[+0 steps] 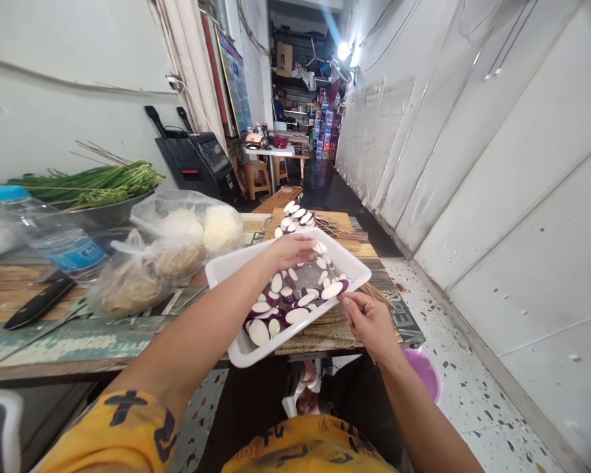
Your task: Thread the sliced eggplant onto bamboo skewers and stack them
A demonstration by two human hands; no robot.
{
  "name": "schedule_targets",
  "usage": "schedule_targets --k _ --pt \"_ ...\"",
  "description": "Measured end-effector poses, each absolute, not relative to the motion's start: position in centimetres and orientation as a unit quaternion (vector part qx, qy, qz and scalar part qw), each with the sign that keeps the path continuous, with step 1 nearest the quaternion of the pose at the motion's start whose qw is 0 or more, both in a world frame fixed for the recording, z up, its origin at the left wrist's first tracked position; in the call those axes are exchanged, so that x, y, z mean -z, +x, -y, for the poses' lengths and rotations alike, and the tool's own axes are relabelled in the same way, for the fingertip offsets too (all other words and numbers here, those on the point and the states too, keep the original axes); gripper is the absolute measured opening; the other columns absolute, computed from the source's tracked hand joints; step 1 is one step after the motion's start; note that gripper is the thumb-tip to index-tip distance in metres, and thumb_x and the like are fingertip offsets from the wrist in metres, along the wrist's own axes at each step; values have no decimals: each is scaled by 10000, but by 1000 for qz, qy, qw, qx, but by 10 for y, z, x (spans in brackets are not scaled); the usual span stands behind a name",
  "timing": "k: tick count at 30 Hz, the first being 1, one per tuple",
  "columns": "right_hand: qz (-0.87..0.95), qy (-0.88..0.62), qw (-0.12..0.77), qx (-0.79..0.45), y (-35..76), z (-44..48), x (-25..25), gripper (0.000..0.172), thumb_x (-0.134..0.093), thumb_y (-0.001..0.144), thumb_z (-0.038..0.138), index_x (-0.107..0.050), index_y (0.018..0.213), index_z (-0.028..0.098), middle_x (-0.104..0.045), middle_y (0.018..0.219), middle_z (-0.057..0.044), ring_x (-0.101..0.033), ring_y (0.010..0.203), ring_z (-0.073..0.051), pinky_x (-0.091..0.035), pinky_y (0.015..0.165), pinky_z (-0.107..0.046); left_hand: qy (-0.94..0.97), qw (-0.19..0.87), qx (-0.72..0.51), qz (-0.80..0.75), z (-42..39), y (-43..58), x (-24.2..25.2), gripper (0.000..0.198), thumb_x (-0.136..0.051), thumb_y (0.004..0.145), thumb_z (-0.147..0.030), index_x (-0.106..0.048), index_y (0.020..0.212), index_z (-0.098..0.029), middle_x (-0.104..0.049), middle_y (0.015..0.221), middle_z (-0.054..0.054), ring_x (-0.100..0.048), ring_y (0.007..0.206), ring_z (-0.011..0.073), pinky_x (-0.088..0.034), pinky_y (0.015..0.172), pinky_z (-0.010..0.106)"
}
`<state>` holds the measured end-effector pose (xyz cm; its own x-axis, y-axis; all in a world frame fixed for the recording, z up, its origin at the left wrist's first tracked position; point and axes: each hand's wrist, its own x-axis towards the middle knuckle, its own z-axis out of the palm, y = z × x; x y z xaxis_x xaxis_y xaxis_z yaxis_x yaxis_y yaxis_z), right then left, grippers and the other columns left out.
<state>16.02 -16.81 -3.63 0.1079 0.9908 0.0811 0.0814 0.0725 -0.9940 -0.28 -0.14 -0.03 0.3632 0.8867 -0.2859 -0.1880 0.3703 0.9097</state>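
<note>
A white plastic tray (pixel 236 268) sits tilted on the wooden table's edge, holding several eggplant slices (pixel 282 303) with purple skin. My left hand (pixel 293 249) reaches over the tray's far side, fingers curled on a slice. My right hand (pixel 367 317) is at the tray's right rim, pinched on a thin wooden skewer that carries an eggplant slice (pixel 331 290). More slices (pixel 295 217) lie on a cutting board (pixel 339 222) behind the tray, beside loose skewers (pixel 335 229).
Plastic bags of noodles (pixel 177 253) lie left of the tray. A water bottle (pixel 54 236), a black-handled knife (pixel 39 302) and a metal bowl of green chives (pixel 91 187) are further left. A purple basin (pixel 423 371) stands on the floor. A white wall runs along the right.
</note>
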Motion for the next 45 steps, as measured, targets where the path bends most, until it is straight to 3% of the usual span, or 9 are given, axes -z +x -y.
schedule_targets --k 6,10,13,16,21,29,37,45 --pt "497 -528 533 -436 161 169 34 322 -570 732 421 -612 847 123 -395 461 70 -295 349 -43 -231 343 -193 442 721 -361 -394 8 0 -2 261 -622 724 -61 -545 964 -126 -626 700 62 -650 691 184 -520 669 353" --pt "500 -530 533 -430 163 169 35 308 -569 736 411 -613 847 127 -400 463 70 -302 352 -47 -240 347 -195 457 689 -396 -400 10 3 -2 383 -650 676 -24 -548 1033 -119 -619 700 43 -617 599 118 -490 594 240" --pt "503 -533 530 -428 165 170 37 308 -562 746 406 -617 858 124 -397 464 69 -302 354 -47 -236 345 -194 461 685 -391 -406 7 4 -1 235 -639 684 -28 -610 912 -82 -613 670 39 -535 498 50 -426 490 157" --pt "505 -531 522 -436 166 172 39 322 -552 758 404 -622 888 117 -396 470 68 -300 356 -44 -225 339 -188 448 713 -375 -387 4 2 0 43 -603 721 -43 -630 747 -63 -595 615 43 -491 460 38 -387 428 140" --pt "498 -542 512 -442 165 175 40 364 -547 759 427 -626 909 105 -386 454 71 -290 352 -42 -211 333 -184 384 749 -385 -379 0 1 1 123 -550 742 -7 -607 652 -69 -584 579 54 -487 459 48 -390 406 134" --pt "505 -547 508 -433 166 175 42 343 -536 772 411 -625 911 111 -385 460 71 -295 354 -45 -214 335 -187 342 768 -405 -360 1 3 0 99 -544 755 -5 -618 712 -54 -625 668 77 -548 529 57 -482 493 134" --pt "523 -548 500 -420 168 176 44 336 -514 800 407 -628 929 119 -378 471 70 -291 357 -46 -222 345 -194 357 744 -423 -375 4 5 -2 100 -540 760 -15 -615 705 -52 -628 685 92 -536 513 47 -477 474 113" --pt "505 -547 510 -431 166 176 45 342 -553 770 421 -635 915 121 -390 472 69 -295 359 -50 -234 345 -201 365 731 -425 -389 5 7 -4 114 -544 761 -20 -602 671 -58 -574 570 48 -526 496 49 -455 442 98"
